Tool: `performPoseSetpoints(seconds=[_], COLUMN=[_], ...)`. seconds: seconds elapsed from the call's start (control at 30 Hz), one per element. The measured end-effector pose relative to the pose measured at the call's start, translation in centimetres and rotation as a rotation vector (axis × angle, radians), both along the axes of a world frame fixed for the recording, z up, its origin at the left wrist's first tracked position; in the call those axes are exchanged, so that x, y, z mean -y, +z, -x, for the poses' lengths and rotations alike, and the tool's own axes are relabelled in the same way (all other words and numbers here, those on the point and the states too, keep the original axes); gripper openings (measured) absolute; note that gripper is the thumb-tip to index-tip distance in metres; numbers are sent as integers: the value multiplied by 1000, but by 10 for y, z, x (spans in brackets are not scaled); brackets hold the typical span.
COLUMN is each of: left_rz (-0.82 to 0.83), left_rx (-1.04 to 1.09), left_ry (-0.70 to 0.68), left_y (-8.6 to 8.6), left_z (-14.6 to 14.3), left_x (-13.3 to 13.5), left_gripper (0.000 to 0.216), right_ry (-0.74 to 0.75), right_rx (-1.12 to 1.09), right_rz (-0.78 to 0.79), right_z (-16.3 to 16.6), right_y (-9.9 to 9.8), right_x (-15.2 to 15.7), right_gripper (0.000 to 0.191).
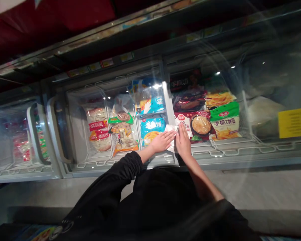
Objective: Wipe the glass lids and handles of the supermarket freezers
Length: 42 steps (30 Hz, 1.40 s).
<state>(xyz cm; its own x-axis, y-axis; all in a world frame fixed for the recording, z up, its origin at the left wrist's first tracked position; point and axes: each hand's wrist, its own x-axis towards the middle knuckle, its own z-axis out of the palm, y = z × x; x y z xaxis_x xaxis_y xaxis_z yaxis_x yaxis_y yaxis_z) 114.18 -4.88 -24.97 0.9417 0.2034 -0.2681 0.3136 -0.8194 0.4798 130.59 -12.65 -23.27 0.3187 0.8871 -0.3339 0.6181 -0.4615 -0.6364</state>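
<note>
Right now we are pressing both hands, left hand flat and open, right hand likewise, onto a white cloth on the freezer's glass lid; pushing hard risks sliding it shut onto our fingers.

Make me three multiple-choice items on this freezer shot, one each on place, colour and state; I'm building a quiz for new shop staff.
1. Where do both hands rest?
A. on a white cloth on the freezer's glass lid
B. inside a wire basket
C. on the floor

2. What colour is the packet at the right end of the lit row?
A. purple
B. green
C. black

3. How is the left hand?
A. clenched in a fist
B. gripping a handle
C. flat, fingers spread

Answers: 1 A, the left hand and right hand press the white cloth. 2 B, the green packet. 3 C, palm down.
</note>
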Motion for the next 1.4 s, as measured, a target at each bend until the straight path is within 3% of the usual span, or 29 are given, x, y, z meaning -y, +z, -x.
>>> performPoseSetpoints(seconds=[0.07,0.13,0.33,0.43,0.53,0.7,0.77,0.83,0.93,1.07,1.17,1.27,1.33,1.4], left_rz=[-32,-62,-160,-164,-172,-167,-154,-126,-72,-87,-112,-124,-121,-110], left_rx=[8,17,-80,-126,-141,-43,-47,-121,-286,-436,-519,-557,-542,-482], left_ry=[-18,-14,308,441,475,298,353,523,845,1134,1338,1428,1403,1298], left_y=[-2,-8,-28,-32,-32,-37,-37,-36,-25,0,11,7,-2,-11], left_z=[5,8,3,-9,-28,-36,-13,31,133,276,337,337,306,255], left_x=[7,-11,-138,-178,-174,-144,-150,-162,-175,-156,-133,-123,-124,-124], left_gripper=[62,65,72,72,71,66,68,71,75,75,78,77,74,75], right_ry=[36,66,154,179,193,237,255,272,311,398,451,469,472,470], right_rx=[13,25,-9,-21,39,175,197,211,230,241,234,227,221,200], right_rz=[-18,-35,-16,58,117,116,124,128,115,114,151,200,212,208], right_z=[-2,-1,14,25,35,37,33,34,49,90,117,129,131,128], right_y=[2,3,-5,-16,-23,-25,-21,-16,-12,-13,-17,-21,-23,-24], right_x=[-4,-9,-26,-31,-31,-30,-33,-40,-56,-75,-79,-79,-78,-78], right_gripper=[60,60,61,63,63,65,64,63,63,63,63,65,66,66])
